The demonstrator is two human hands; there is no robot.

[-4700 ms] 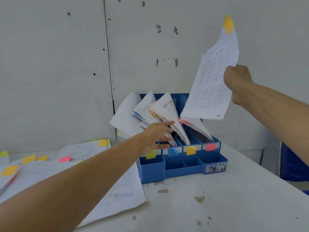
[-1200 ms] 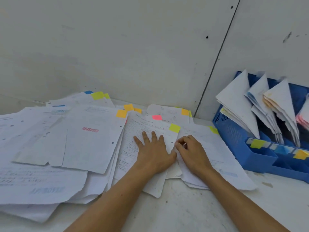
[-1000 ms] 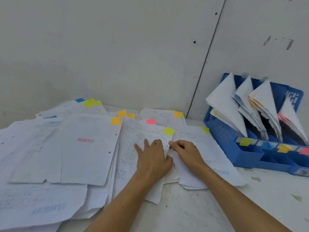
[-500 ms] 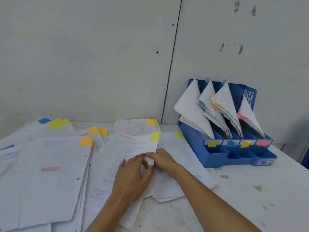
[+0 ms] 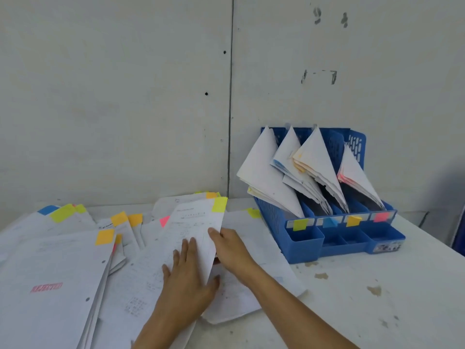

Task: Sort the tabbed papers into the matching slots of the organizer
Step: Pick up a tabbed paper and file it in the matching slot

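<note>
Nearest the camera, left of the blue organizer point(image 5: 304, 245), the left hand point(image 5: 186, 280) lies flat on the loose papers point(image 5: 50, 273) with its fingers straight. Its forearm is cut off by the bottom edge. Just beyond it, closer to the organizer, the right hand point(image 5: 231, 250) pinches the right edge of a printed sheet point(image 5: 193, 230): the thumb lies on top, and the other fingers are hidden beneath the paper. That sheet tilts up off the pile and carries a yellow-green tab point(image 5: 219, 204) at its top corner; its print is too faint to read. Other sheets left of the organizer show orange, pink, blue and yellow tabs, most partly covered. Farther back, the organizer stands on the white tabletop point(image 5: 377, 311) against the wall point(image 5: 125, 96). Its four slots are labelled yellow-green, blue, orange and pink, and leaning papers hide their interiors.
</note>
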